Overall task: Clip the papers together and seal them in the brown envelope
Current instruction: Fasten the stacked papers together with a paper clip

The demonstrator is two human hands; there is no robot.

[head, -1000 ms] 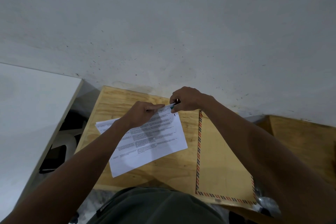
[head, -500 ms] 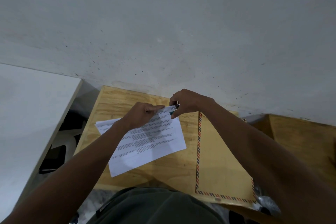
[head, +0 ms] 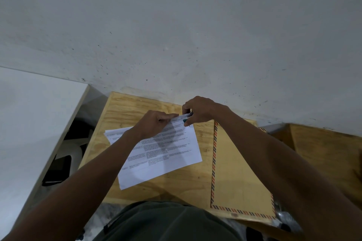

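A stack of printed white papers (head: 168,154) lies askew on a small plywood table (head: 137,107). My left hand (head: 154,124) pinches the papers' far top edge and lifts it slightly. My right hand (head: 199,109) grips a small teal-and-black clip (head: 187,117) at the papers' top right corner. To the right lies the brown envelope (head: 239,178) with a red-and-black striped border, partly under my right forearm.
A grey wall rises right behind the table. A white tabletop (head: 33,123) stands at the left, with a dark gap and a white chair (head: 70,154) between. Another wooden surface (head: 329,150) sits at the right. My lap fills the bottom edge.
Both hands stay at the papers' top corner; my right hand has shifted the clip slightly against the edge. The papers and the envelope keep their places.
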